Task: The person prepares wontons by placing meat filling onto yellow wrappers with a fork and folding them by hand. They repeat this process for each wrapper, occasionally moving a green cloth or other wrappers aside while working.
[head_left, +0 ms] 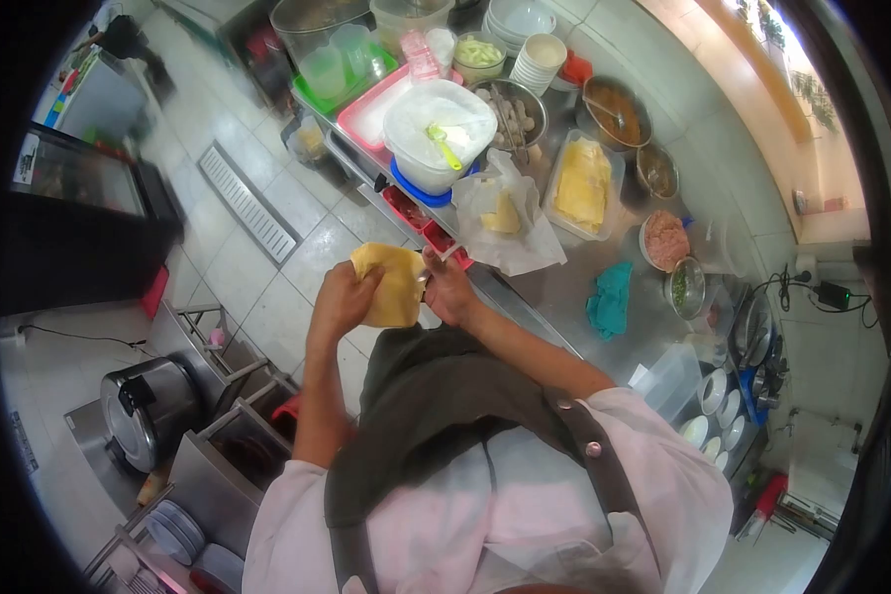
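While we had the yellow wrapper sheet (391, 287) up over the steel counter (554, 287), left hand (342, 297) and right hand (450, 292) both pinched its edges; it looked thin, floppy and tearable, so edges seemed the best hold.

One camera sits on the person's head and looks steeply down over the chest and apron (436, 416), close to both arms. Its wide fisheye lens bends the scene and leaves dark corners. The steel counter (564, 287) runs up the right side, the tiled floor (267, 238) lies at left.
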Demonstrator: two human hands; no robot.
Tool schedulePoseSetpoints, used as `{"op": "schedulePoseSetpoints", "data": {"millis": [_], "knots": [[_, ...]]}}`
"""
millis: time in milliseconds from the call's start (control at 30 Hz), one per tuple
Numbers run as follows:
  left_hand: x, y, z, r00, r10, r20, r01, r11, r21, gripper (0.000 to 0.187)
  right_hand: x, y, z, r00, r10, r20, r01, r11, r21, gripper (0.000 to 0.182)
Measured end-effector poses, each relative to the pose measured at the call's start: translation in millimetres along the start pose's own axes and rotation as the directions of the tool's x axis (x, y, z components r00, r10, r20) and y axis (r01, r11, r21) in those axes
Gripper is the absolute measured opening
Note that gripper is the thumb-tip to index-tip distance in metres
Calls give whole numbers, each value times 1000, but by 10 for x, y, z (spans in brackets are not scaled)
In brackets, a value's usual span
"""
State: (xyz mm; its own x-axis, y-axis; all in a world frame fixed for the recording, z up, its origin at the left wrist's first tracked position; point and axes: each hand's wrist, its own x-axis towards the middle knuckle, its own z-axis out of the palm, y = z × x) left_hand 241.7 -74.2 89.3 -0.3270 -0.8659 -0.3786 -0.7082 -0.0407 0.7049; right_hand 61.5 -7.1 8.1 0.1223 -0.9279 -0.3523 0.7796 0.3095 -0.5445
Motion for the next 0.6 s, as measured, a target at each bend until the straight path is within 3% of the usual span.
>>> {"op": "schedulePoseSetpoints", "data": {"millis": [67, 100, 167, 200, 233, 267, 300, 333, 367, 400, 500, 533, 600], "knots": [[-94, 22, -88, 987, 108, 117, -68, 951, -302, 28, -33, 26, 98, 997, -48, -65, 47, 999, -13, 38], [-112, -4, -93, 987, 109, 117, -69, 952, -298, 28, -41, 18, 147, 987, -98, -129, 94, 995, -33, 40], [-120, -86, -79, 989, 115, 97, -47, 847, -529, 28, 7, -41, 116, 989, -132, -60, 131, 991, -18, 43], [-104, -154, -39, 988, 119, 95, -52, 849, -526, 28, 16, -81, 83, 987, -163, 6, 163, 987, -4, 47], [-75, -225, 14, 988, 134, 78, -50, 751, -658, 27, -6, -114, 36, 986, -169, 12, 169, 986, -4, 47], [-56, -284, 18, 988, 148, 54, -53, 634, -772, 27, -39, -151, -17, 984, -169, -61, 160, 979, -129, 45], [-79, -227, -6, 995, 95, 40, -30, 640, -768, 30, -7, -226, -50, 977, -183, -110, 151, 956, -252, 43], [-112, -147, -65, 992, 125, -2, -93, 725, -682, 31, 13, -227, -235, 983, -175, -64, 155, 959, -235, 45], [-128, -137, -83, 998, 53, -25, -57, 787, -614, 34, 15, -220, -395, 986, -167, -4, 162, 962, -219, 48], [-50, -261, 24, 973, 173, -155, -232, 693, -682, 37, -26, -265, -428, 991, -134, -6, 131, 973, -191, 47], [-37, -218, 10, 995, 101, -16, -56, 411, -910, 34, -136, -358, -401, 1000, -11, -25, 7, 984, -178, 47], [-25, -149, -25, 994, 108, -12, -55, 413, -909, 34, -204, -386, -383, 996, 64, -56, -73, 980, -184, 47], [35, 29, -68, 986, 90, -141, -167, 560, -811, 33, -236, -411, -252, 991, 124, -48, -129, 983, -127, 46]]}}
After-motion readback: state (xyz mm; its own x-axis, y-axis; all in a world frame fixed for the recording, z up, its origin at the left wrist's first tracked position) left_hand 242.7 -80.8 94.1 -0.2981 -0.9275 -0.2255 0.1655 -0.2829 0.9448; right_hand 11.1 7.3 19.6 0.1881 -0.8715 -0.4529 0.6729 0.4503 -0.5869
